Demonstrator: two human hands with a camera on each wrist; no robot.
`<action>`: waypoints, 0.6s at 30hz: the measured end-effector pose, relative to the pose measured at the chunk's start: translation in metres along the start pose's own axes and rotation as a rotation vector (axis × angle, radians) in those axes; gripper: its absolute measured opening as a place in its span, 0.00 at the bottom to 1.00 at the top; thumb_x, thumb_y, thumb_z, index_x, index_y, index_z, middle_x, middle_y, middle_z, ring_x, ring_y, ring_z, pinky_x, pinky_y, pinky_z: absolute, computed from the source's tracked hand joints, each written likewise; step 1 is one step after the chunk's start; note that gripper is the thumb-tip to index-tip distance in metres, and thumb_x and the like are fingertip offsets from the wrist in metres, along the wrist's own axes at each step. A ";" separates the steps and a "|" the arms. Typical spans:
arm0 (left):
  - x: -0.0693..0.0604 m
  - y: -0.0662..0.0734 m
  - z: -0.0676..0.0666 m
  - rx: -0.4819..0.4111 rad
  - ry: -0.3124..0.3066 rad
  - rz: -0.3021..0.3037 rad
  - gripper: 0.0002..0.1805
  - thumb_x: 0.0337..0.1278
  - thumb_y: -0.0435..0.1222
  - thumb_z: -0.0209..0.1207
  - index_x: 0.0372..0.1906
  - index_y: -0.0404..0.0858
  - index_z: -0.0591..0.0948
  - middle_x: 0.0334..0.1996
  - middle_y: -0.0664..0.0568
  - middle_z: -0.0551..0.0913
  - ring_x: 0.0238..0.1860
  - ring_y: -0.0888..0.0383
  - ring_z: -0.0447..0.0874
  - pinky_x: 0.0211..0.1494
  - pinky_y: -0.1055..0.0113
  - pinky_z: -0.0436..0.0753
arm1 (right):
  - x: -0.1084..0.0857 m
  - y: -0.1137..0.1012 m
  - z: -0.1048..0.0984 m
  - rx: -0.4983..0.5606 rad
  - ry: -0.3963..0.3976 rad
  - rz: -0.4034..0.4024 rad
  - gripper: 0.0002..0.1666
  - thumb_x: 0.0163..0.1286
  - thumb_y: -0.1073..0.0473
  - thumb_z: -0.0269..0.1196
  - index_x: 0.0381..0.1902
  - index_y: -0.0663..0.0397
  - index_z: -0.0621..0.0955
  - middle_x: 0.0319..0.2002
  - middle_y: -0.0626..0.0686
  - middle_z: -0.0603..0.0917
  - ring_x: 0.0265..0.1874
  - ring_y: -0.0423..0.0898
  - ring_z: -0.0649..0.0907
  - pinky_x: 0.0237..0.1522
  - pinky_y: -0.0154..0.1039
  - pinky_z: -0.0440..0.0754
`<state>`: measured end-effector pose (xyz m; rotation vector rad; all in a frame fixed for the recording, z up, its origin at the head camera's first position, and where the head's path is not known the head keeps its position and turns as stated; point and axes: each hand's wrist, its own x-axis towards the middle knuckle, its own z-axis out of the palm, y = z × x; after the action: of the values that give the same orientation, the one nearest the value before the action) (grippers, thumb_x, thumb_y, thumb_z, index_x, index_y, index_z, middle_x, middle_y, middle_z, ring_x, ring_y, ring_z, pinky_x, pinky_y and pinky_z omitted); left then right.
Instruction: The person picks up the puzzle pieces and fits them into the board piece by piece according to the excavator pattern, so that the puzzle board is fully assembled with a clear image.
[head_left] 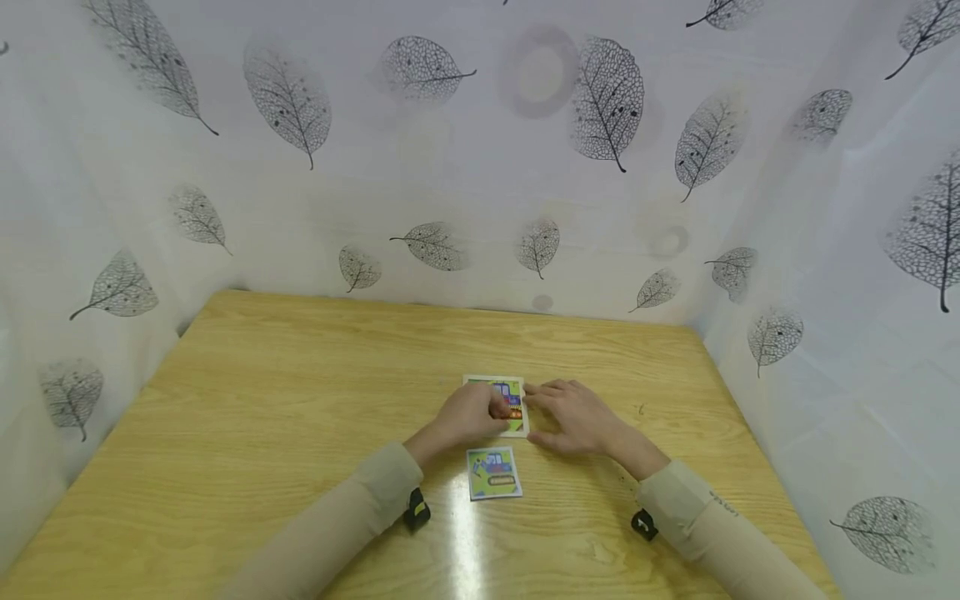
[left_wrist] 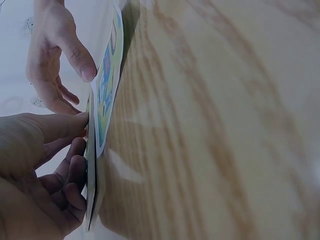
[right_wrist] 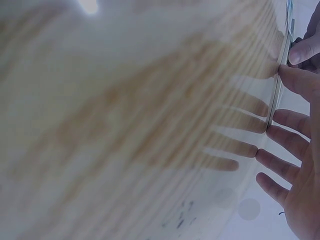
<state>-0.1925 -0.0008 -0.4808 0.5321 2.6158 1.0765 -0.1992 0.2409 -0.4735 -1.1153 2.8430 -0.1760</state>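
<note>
A framed picture puzzle board lies flat on the table, showing a blue vehicle with red and yellow parts on green. Over its middle is my left hand, hiding much of the picture. In the left wrist view the thumb and bent fingers touch the board's face; whether a piece sits between them is hidden. My right hand rests at the board's right edge, fingers spread and fingertips touching that side. Nearer the body lies a square picture card with a blue digger on green.
The light wooden table reaches back to a pale curtain printed with leaves, which also hangs on both sides. Black straps show at the wrists. Light glares off the tabletop below the card.
</note>
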 end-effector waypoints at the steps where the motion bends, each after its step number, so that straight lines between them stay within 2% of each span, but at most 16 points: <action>1: 0.000 0.000 0.000 0.002 -0.001 -0.001 0.07 0.61 0.37 0.72 0.43 0.44 0.91 0.40 0.53 0.94 0.39 0.61 0.87 0.48 0.64 0.87 | 0.000 0.000 0.000 0.001 -0.001 0.000 0.37 0.71 0.36 0.65 0.71 0.49 0.79 0.77 0.52 0.75 0.71 0.58 0.79 0.72 0.61 0.75; 10: 0.000 0.000 -0.001 0.051 -0.030 0.000 0.07 0.62 0.38 0.71 0.44 0.44 0.91 0.42 0.53 0.94 0.38 0.62 0.87 0.47 0.66 0.87 | 0.003 -0.001 0.000 0.001 -0.013 0.007 0.38 0.72 0.36 0.64 0.72 0.49 0.78 0.77 0.52 0.75 0.72 0.58 0.78 0.73 0.62 0.74; 14: -0.001 -0.003 -0.004 0.008 -0.042 0.001 0.10 0.61 0.37 0.71 0.47 0.42 0.90 0.47 0.50 0.93 0.44 0.58 0.88 0.52 0.62 0.88 | 0.003 0.000 -0.001 -0.006 -0.009 0.004 0.38 0.71 0.37 0.65 0.72 0.50 0.78 0.77 0.53 0.75 0.71 0.59 0.78 0.73 0.62 0.74; 18: -0.005 -0.010 -0.011 -0.023 -0.034 0.038 0.12 0.60 0.38 0.71 0.48 0.41 0.89 0.48 0.49 0.91 0.49 0.54 0.88 0.58 0.56 0.87 | 0.002 0.000 -0.002 -0.004 0.007 -0.005 0.38 0.71 0.37 0.65 0.72 0.50 0.78 0.76 0.55 0.75 0.72 0.61 0.78 0.74 0.64 0.73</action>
<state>-0.1943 -0.0159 -0.4800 0.5915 2.5709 1.0975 -0.2008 0.2403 -0.4714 -1.1252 2.8480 -0.1751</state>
